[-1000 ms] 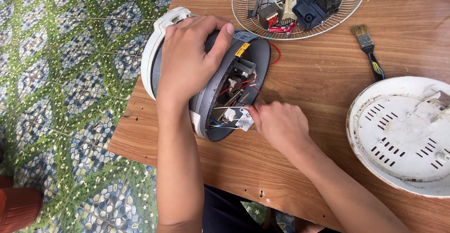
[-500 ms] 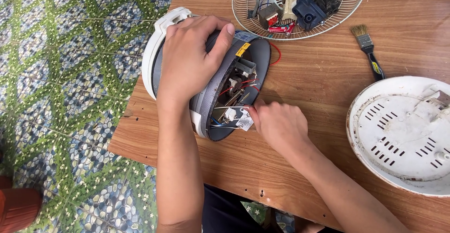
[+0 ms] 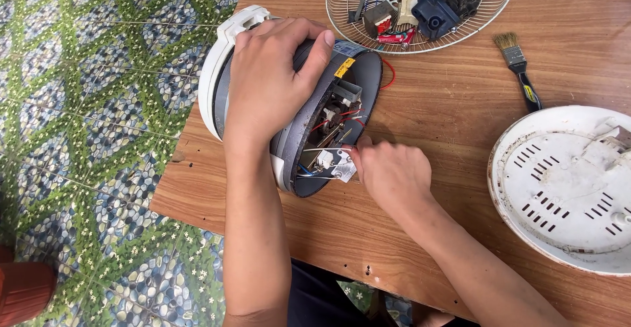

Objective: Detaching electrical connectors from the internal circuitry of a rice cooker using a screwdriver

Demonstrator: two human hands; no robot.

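Both hands on cooker body [image 3: 299,143]; right hand [image 3: 391,176] fingertips hidden among wiring.

Labels on the opened cooker and the brush

1 small yellow label [image 3: 344,67] sits on the grey rim of the tipped cooker [image 3: 299,130], far side; 1 tiny yellow label [image 3: 528,93] marks the brush [image 3: 519,70] handle, right.

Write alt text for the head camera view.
A left hand steadies an opened rice cooker on its side on a wooden table, while the right hand works at its exposed wiring. Its white base plate lies nearby.
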